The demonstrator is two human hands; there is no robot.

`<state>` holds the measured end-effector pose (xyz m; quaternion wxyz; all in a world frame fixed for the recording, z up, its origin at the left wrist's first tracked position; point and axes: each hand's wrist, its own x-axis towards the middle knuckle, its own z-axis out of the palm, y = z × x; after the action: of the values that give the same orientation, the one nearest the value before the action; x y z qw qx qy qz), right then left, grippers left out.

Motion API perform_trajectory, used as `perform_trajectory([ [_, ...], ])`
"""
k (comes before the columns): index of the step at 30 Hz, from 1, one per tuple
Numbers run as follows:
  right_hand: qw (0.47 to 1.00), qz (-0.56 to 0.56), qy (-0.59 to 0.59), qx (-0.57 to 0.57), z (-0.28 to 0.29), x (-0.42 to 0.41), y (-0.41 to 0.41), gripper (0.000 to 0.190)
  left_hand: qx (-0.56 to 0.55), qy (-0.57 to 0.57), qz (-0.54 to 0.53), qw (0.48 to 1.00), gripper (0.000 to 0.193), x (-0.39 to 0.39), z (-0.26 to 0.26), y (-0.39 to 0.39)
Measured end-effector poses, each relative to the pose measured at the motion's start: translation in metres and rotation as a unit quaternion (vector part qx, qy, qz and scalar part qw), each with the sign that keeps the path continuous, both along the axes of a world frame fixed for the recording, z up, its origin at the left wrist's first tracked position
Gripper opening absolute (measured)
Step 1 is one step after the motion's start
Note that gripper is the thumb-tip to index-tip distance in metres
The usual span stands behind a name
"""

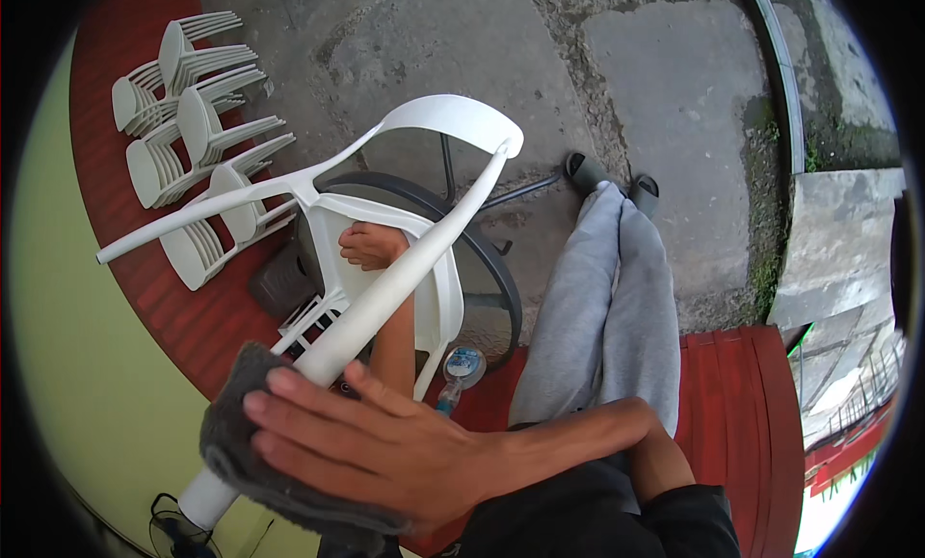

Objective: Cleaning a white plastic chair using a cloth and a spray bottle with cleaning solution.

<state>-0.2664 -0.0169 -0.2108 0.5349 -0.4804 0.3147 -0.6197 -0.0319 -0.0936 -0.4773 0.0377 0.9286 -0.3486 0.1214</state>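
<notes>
A white plastic chair (452,117) lies tipped in front of me, its legs pointing toward the lower left. My right hand (376,442) reaches across my body and presses a grey cloth (238,421) around a thick chair leg (386,301), near its end. The fingers lie extended over the cloth. Behind that leg, my left hand (372,246) is curled into a fist against the white seat (433,298). Nothing shows inside the fist; part of the left forearm is hidden by the leg and my right hand.
A round table with a dark rim (514,298) is under the chair. A clear bottle (462,366) with a blue label stands near my left leg. Stacks of white chairs (199,124) are at left on red flooring (108,74). Dark slides (584,173) are on my feet.
</notes>
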Motion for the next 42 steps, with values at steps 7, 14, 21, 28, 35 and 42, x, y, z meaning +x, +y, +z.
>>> perform_trajectory([
  [7, 0.996, 0.036, 0.028, 0.082, -0.11, -0.003, -0.024, 0.051, -0.017, -0.279, -0.111, 0.954, 0.028, 0.181, -0.004, 0.003],
  [14, 0.902, -0.097, 0.11, 0.407, -0.4, -0.012, 0.033, 0.049, 0.063, -0.003, -0.009, 0.998, 0.036, 0.014, 0.0, 0.001],
  [21, 0.883, -0.161, -0.049, 0.437, -0.345, 0.085, 0.004, 0.059, 0.26, -0.12, -0.099, 0.953, 0.046, 0.025, 0.014, 0.006],
  [28, 0.941, -0.023, -0.147, 0.304, -0.187, 0.043, 0.015, 0.062, 0.13, -0.017, -0.033, 0.991, 0.045, 0.053, -0.011, 0.011],
  [35, 0.936, -0.066, -0.21, 0.274, -0.232, 0.01, 0.003, 0.05, 0.122, -0.025, -0.049, 0.991, 0.045, 0.082, -0.019, 0.013],
  [42, 0.868, -0.112, -0.015, 0.483, -0.38, 0.025, 0.017, 0.04, 0.087, -0.012, -0.005, 0.996, 0.041, 0.06, -0.015, 0.004],
])
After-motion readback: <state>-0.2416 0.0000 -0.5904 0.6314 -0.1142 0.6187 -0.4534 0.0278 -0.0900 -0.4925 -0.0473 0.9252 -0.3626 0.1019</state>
